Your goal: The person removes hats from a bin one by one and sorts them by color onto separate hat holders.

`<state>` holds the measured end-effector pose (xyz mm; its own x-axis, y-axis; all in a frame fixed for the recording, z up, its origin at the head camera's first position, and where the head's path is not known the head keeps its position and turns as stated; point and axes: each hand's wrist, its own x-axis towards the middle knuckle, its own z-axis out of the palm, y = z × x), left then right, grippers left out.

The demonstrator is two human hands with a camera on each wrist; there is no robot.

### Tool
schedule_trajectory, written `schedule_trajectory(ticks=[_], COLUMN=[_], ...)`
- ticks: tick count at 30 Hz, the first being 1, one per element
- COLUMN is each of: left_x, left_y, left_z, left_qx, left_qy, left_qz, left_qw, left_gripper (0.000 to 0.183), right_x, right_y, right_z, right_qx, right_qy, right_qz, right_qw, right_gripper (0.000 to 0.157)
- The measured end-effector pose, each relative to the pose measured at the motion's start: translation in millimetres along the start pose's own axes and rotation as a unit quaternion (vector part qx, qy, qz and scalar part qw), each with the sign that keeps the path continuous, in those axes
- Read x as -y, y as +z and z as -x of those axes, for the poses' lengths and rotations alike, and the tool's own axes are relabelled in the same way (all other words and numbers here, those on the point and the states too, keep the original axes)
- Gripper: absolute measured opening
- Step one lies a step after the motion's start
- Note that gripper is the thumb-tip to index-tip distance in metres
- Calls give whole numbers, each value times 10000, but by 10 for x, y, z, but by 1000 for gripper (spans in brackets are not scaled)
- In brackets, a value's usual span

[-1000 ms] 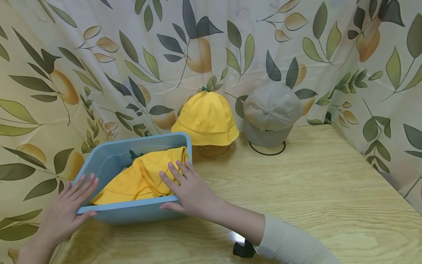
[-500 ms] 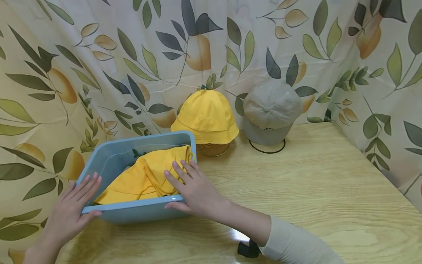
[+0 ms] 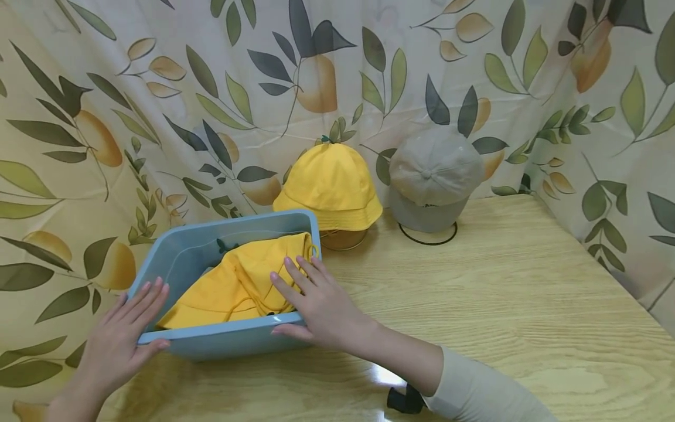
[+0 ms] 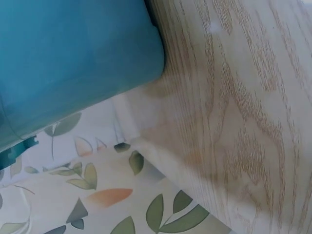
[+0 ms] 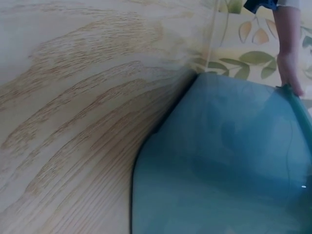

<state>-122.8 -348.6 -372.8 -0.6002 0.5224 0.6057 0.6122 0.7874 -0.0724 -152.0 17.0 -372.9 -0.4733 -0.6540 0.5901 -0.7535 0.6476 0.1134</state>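
A blue plastic bin [image 3: 227, 340] stands on the wooden table, with a crumpled yellow hat [image 3: 237, 284] inside. My left hand [image 3: 118, 340] rests on the bin's front left corner, its fingers fairly straight along the left rim. At the opposite front corner, my right hand [image 3: 321, 308] touches the rim, fingers spread straight over it and thumb outside the front wall. Both wrist views show the bin's outer wall [image 4: 73, 53] close up; the left hand [image 5: 290, 73] also appears at the rim in the right wrist view. Whatever lies beneath the hat is mostly hidden.
Behind the bin, a yellow bucket hat [image 3: 329, 187] sits on a stand, near the bin's back right corner. A grey cap [image 3: 436, 176] on a black wire stand [image 3: 428, 241] is farther right. Wooden tabletop [image 3: 501, 293] extends rightward. A leaf-patterned curtain [image 3: 211, 88] borders the back and sides.
The bin, with the yellow hat in it, has slid a little to the right, both hands moving along with it. The hats on stands have stayed in place.
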Motion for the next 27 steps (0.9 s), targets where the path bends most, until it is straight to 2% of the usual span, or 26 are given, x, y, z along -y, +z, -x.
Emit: schedule_trajectory(ticks=[11, 21, 27], left_x=[-86, -139, -191], left_y=[23, 24, 47], left_z=[-90, -115, -133], left_qx=[20, 114, 79], left_qy=[-12, 99, 45], left_qz=[36, -40, 4], left_qw=[10000, 9999, 10000], left_gripper=[78, 75, 76], right_x=[-79, -121, -176], right_y=[-61, -75, -100], right_z=[63, 120, 154], right_qx=[-70, -93, -80], right_qy=[-31, -66, -119], right_qz=[-98, -224, -282], right_qw=[9999, 9997, 9995], right_gripper=[80, 77, 75])
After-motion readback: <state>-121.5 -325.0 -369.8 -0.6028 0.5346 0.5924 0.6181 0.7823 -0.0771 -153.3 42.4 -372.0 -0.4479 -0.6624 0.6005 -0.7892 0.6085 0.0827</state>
